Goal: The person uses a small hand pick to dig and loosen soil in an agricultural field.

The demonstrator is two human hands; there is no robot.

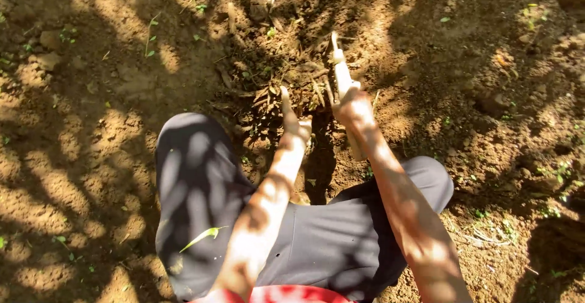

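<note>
Wooden tool handle (341,74) is clamped in the right hand (353,109), while the left hand (295,123), fingers apart, touches dry roots (304,90) in soil (91,126).

Dappled reddish-brown bare soil (91,132) carries scattered small green weed sprouts (149,44), and a narrow green leaf (204,236) lies on dark grey trousers (195,181).

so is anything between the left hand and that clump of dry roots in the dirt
Nothing visible does. The left hand already reaches the near edge of the clump of dry roots, fingers pointing into it. The right hand grips a pale stick just beside the clump.
</note>
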